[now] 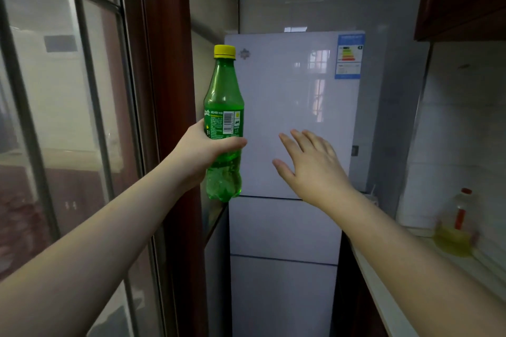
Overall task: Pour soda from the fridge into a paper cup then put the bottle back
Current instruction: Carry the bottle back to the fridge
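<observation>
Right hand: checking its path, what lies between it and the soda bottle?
Only bare fridge door separates right hand from soda bottle in head view.

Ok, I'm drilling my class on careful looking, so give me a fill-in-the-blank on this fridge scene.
1. The left hand grips a green soda bottle whose cap is ____.
2. All of the fridge doors are ____.
3. The right hand holds ____.
4. The bottle is held ____, cap up.

Missing words: yellow; closed; nothing; upright

Bottle [224, 123] left of fridge [290, 145], counter [388, 282] right of fridge, oil bottle [456, 224] on counter
</observation>
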Available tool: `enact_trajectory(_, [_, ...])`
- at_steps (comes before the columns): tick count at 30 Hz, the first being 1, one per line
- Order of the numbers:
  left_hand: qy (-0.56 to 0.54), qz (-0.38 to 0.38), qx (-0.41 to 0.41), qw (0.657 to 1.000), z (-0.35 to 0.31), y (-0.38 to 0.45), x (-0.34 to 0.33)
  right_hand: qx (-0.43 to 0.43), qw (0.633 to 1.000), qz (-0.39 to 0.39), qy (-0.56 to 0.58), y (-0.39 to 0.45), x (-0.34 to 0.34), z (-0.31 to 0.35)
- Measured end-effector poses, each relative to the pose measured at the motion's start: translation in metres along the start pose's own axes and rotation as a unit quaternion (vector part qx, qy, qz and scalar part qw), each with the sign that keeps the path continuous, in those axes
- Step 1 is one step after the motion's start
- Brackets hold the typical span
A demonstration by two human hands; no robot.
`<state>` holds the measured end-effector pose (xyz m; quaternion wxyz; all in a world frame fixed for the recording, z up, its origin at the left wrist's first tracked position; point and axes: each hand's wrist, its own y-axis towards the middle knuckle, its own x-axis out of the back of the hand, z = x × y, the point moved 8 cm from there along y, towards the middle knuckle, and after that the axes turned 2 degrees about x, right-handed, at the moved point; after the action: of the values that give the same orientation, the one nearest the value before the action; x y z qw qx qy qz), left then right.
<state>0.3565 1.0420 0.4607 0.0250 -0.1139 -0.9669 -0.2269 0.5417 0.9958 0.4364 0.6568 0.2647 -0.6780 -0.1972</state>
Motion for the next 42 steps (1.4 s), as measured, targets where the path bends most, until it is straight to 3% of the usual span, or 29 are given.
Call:
enact_trajectory(19, [0.009,-0.017,-0.021,1.0,0.083,0.192,0.059,0.027,1.0,-0.008,0.009,0.197,-0.142,0.008])
enact_trajectory(27, [-0.001,-0.031,0.009,0.999,0.144,0.253,0.063,0.045,0.999,0.005,0.02,0.257,-0.21,0.001])
enact_trajectory(42, [0.024,-0.136,0.063,0.988,0.245,0.34,0.053,0.189,0.982,0.013,0.027,0.381,-0.357,-0.01])
